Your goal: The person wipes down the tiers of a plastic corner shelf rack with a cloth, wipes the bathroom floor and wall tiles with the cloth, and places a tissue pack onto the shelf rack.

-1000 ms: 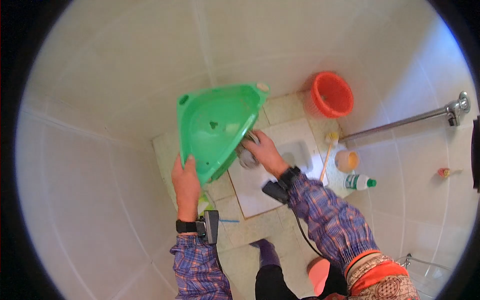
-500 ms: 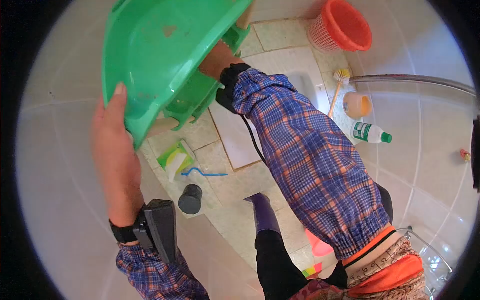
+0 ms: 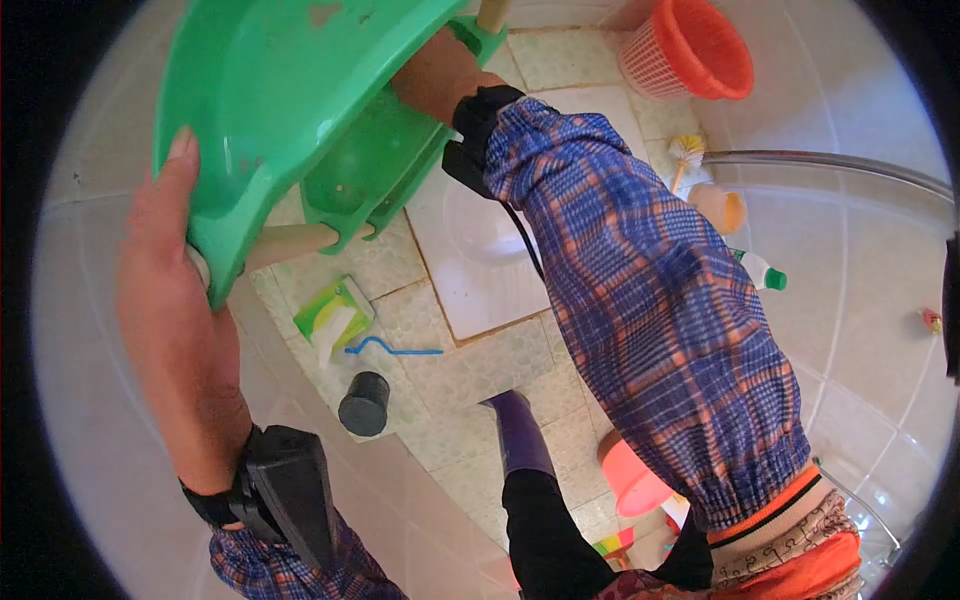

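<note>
A green plastic tiered rack (image 3: 290,115) with pale posts fills the upper left, tilted, its top tray smudged with brownish dirt. My left hand (image 3: 180,300) grips the front corner of that top tray, thumb over the rim. Beneath the top tray, a lower green tray (image 3: 365,165) shows. My right hand (image 3: 440,75) reaches in between the tiers; its fingers are hidden behind the top tray, so its grip does not show. Both wrists carry black strapped devices, the right one with a cable.
Below the rack lies a white floor basin (image 3: 470,285). On the tiles are a green tissue pack (image 3: 335,312), a blue hooked rod (image 3: 395,350) and a black canister (image 3: 364,404). Along the right stand a red-orange basket (image 3: 700,50), a brush (image 3: 686,152), a bottle (image 3: 765,272) and a pink tub (image 3: 635,480).
The rack and my left hand have shifted left, and more of the lower tray shows. My right forearm has moved slightly right, covering more of the bottle.
</note>
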Demonstrator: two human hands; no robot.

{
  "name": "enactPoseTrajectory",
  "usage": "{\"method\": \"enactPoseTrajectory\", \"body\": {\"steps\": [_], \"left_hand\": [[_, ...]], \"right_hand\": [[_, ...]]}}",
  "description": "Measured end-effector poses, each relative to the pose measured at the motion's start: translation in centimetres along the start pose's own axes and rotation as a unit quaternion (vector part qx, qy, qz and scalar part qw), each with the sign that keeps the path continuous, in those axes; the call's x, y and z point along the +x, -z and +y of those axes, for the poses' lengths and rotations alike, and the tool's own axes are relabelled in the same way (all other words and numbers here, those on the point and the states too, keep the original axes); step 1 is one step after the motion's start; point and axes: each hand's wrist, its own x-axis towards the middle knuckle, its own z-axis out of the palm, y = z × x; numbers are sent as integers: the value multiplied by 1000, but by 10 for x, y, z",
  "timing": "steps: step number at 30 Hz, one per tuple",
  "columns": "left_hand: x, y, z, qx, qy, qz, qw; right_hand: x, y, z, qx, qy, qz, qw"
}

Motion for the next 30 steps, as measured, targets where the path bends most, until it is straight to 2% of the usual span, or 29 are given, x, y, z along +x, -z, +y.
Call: {"method": "enactPoseTrajectory", "body": {"steps": [1,4,7,10,13,15,16,17,19,22,25,28,29,30], "left_hand": [[-1,-1,-2,24,-26,-4,999],[-3,-9,1,-16,13,36,999],[-3,-16,4,-35,46,77,995],[-2,-11,-2,-24,30,77,996],[1,-5,-9,-13,-4,34,999],[-4,-12,-2,-63,47,49,996],[-6,-15,2,-86,75,56,992],[-7,-12,0,-79,62,43,994],[-8,-11,-3,-68,35,14,997],[-7,-12,0,-90,77,28,993],[-5,-14,-6,-90,61,56,993],[-3,-16,-11,-79,37,88,992],[-5,-14,-11,-49,28,72,996],[-9,-10,-11,-19,19,56,998]], "right_hand": [[0,-5,4,-5,-19,13,1000],[-4,-12,-35,-83,-32,-83,993],[-24,-25,-66,-27,41,28,998],[-35,-18,-76,83,49,-38,995],[-39,17,-74,55,157,-311,936],[-31,-5,-38,-40,170,-81,981],[-25,-3,-21,-49,141,-30,988],[-20,-1,-5,-54,111,21,992],[-15,0,16,-39,39,31,998],[-25,-32,19,-33,26,64,997],[-38,-44,-26,55,30,34,997],[-59,-71,-76,219,16,11,976],[-61,-71,-83,258,24,5,966],[-59,-61,-80,239,53,13,969]]}}
